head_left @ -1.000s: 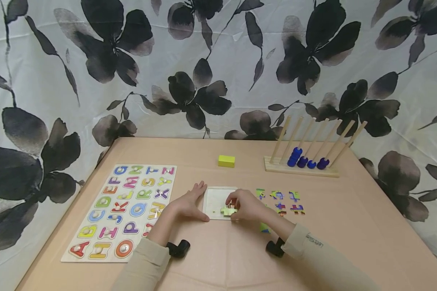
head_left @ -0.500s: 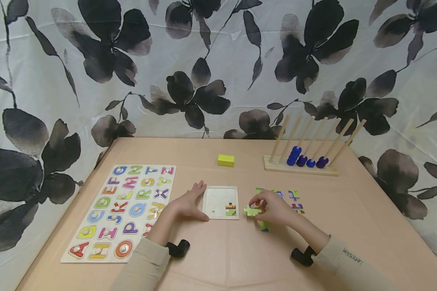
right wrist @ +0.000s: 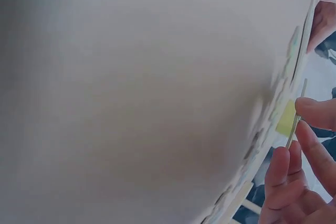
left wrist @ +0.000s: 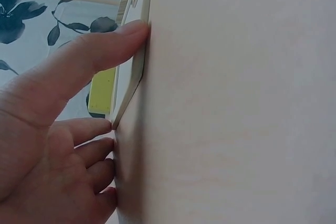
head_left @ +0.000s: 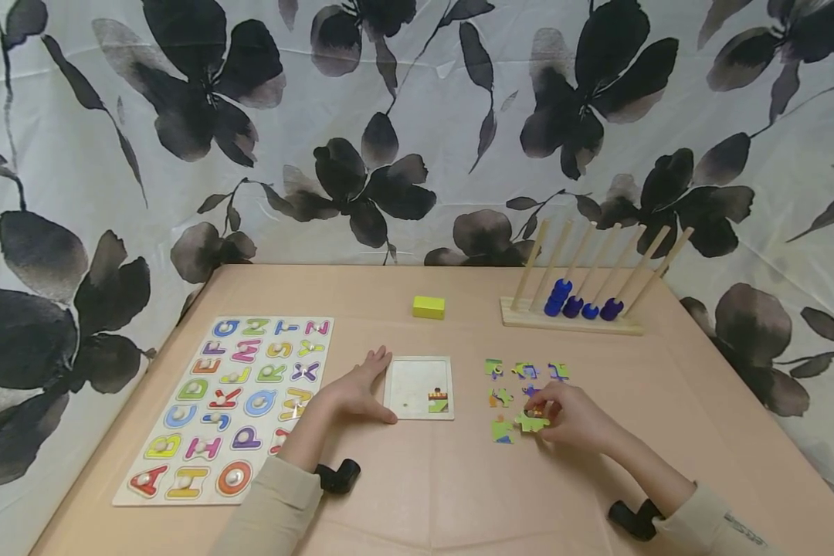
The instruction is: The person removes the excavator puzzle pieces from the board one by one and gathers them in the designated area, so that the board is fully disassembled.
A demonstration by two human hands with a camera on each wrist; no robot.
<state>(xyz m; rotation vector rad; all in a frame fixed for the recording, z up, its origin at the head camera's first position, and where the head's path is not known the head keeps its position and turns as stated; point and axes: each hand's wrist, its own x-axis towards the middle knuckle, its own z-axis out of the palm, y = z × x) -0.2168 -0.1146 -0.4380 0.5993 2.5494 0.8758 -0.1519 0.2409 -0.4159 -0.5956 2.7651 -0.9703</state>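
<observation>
My right hand (head_left: 573,418) pinches a green puzzle piece (head_left: 530,423) between thumb and fingers, low over the loose pieces. The right wrist view shows that puzzle piece (right wrist: 305,86) edge-on, above the table surface. A square white puzzle tray (head_left: 406,378) lies in front of me, with fitted pieces (head_left: 438,400) in its lower right corner. My left hand (head_left: 357,388) rests at the tray's left side, fingers spread, thumb by the lower left corner. In the left wrist view, the thumb of my left hand (left wrist: 58,108) lies straight against the tray's edge (left wrist: 137,66).
Several loose puzzle pieces (head_left: 500,398) lie in rows right of the tray. An alphabet board (head_left: 201,455) is at the left. A yellow block (head_left: 428,308) sits at the back, near a peg stand (head_left: 570,323) with blue beads. A flowered cloth (head_left: 459,116) hangs behind.
My right hand has moved right, away from the tray to the loose pieces, carrying the green puzzle piece. The fitted pieces in the tray's corner have come into view. My left hand has stayed put.
</observation>
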